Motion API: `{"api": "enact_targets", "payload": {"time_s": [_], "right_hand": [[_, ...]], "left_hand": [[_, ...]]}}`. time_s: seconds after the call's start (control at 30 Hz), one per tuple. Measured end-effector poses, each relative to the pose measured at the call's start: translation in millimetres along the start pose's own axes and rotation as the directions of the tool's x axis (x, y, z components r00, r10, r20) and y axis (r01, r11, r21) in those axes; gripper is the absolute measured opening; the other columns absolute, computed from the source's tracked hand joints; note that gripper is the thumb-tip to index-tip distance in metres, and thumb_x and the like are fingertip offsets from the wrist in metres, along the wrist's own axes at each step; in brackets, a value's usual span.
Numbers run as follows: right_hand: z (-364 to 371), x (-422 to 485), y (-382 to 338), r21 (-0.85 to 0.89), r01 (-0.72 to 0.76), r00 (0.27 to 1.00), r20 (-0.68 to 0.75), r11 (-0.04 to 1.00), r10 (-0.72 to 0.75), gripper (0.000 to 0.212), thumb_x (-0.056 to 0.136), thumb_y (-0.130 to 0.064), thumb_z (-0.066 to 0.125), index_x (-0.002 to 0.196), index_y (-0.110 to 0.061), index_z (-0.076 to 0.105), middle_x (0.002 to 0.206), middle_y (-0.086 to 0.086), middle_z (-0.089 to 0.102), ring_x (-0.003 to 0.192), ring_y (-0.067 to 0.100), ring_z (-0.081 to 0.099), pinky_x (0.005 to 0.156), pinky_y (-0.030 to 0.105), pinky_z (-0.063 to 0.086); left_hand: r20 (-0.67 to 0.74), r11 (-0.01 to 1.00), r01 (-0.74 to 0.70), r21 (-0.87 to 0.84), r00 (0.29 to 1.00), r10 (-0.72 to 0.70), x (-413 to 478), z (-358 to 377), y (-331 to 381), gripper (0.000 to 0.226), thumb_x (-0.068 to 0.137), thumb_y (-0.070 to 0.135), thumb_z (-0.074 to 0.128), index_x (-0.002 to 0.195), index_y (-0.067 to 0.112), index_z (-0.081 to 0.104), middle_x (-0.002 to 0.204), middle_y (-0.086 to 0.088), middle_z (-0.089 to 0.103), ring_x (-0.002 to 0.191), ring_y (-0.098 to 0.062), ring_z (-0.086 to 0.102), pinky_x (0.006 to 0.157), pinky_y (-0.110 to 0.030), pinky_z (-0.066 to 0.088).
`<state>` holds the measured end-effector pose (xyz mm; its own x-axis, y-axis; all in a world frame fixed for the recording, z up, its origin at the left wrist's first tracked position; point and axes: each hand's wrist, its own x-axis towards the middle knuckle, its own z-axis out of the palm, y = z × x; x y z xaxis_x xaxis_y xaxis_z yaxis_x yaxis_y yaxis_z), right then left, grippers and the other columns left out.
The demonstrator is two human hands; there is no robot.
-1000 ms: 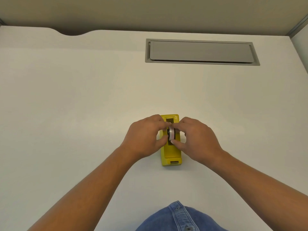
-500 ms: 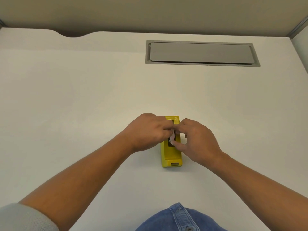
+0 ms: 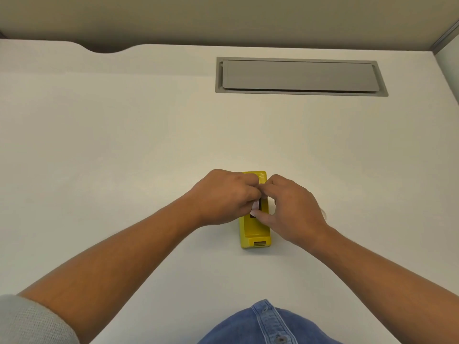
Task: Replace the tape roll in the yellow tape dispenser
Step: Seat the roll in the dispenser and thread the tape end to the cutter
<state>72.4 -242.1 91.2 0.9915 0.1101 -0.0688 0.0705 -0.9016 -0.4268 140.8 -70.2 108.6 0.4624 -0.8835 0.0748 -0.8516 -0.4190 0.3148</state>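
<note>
Two bare hands are meeting over one small object a little right of the frame's centre, and I am reading the scene from the left edge across.

At the lower left I am seeing a grey knit sleeve (image 3: pixel 29 321), coarse in weave, pushed up the left forearm. That forearm is running diagonally up to the left hand (image 3: pixel 223 197), which is lying knuckles up with its fingers curled inward toward the middle of the yellow tape dispenser (image 3: pixel 254 229).

I am seeing the dispenser as a smooth, glossy, boxy block of plastic with rounded corners, lying lengthwise on the matte off-white desk (image 3: pixel 124 145), its near end showing a small rectangular recess. At its open slot a pale tape roll (image 3: pixel 254 207) is showing edge-on as a thin sliver, with a dark gap beside it. Both hands' fingertips are pressing together on that roll, pinching it from opposite sides; how deep it is sitting in the slot I cannot tell.

The right hand (image 3: pixel 293 209) is arching over the dispenser's right flank, thumb low, wrist angling down to the lower right.

Farther up and right, a flat grey rectangular hatch (image 3: pixel 300 75) is sitting flush in the desk. At the bottom centre, blue denim (image 3: pixel 268 326) with stitched seams and a button is showing.
</note>
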Motion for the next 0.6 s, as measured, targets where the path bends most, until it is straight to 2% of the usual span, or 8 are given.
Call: {"api": "enact_targets", "payload": {"time_s": [0.17, 0.3, 0.47, 0.6], "right_hand": [[0.1, 0.4, 0.1, 0.019, -0.015, 1.0, -0.024, 1.0, 0.016, 0.028, 0.07, -0.042, 0.075, 0.095, -0.032, 0.066, 0.082, -0.013, 0.051, 0.073, 0.012, 0.049, 0.057, 0.026, 0.036], [1.3, -2.0, -0.8, 0.018, -0.026, 0.999, -0.023, 0.999, 0.027, 0.034, 0.073, -0.044, 0.074, 0.105, -0.036, 0.066, 0.082, -0.013, 0.052, 0.074, 0.01, 0.05, 0.058, 0.026, 0.037], [3.2, -4.4, -1.5, 0.039, -0.037, 0.998, -0.042, 0.999, 0.038, 0.037, 0.074, -0.044, 0.074, 0.109, -0.038, 0.065, 0.08, -0.016, 0.049, 0.074, 0.008, 0.049, 0.058, 0.026, 0.041], [3.3, -5.0, -2.7, 0.041, -0.041, 0.998, -0.048, 0.998, 0.043, 0.038, 0.072, -0.044, 0.076, 0.108, -0.037, 0.065, 0.082, -0.016, 0.051, 0.075, 0.008, 0.051, 0.059, 0.026, 0.04]], "left_hand": [[-0.055, 0.948, 0.23, -0.219, 0.968, -0.247, -6.1, 10.1, 3.3, 0.009, 0.085, 0.026, 0.062, 0.089, 0.026, 0.07, 0.082, 0.01, 0.061, 0.061, -0.005, 0.043, 0.052, -0.023, 0.034], [-0.073, 0.866, 0.327, -0.379, 0.922, -0.38, -10.5, 16.2, 7.4, 0.006, 0.083, 0.024, 0.064, 0.083, 0.024, 0.07, 0.076, 0.014, 0.054, 0.062, 0.008, 0.048, 0.052, -0.02, 0.032], [-0.043, 0.714, 0.394, -0.58, 0.86, -0.509, -14.0, 23.8, 16.0, 0.009, 0.08, 0.029, 0.061, 0.079, 0.025, 0.07, 0.08, 0.009, 0.063, 0.059, -0.003, 0.047, 0.054, -0.03, 0.045], [-0.017, 0.558, 0.415, -0.719, 0.792, -0.611, -13.7, 27.3, 18.1, 0.015, 0.08, 0.021, 0.066, 0.072, 0.034, 0.067, 0.077, 0.012, 0.063, 0.054, -0.005, 0.042, 0.053, -0.022, 0.041]]}}
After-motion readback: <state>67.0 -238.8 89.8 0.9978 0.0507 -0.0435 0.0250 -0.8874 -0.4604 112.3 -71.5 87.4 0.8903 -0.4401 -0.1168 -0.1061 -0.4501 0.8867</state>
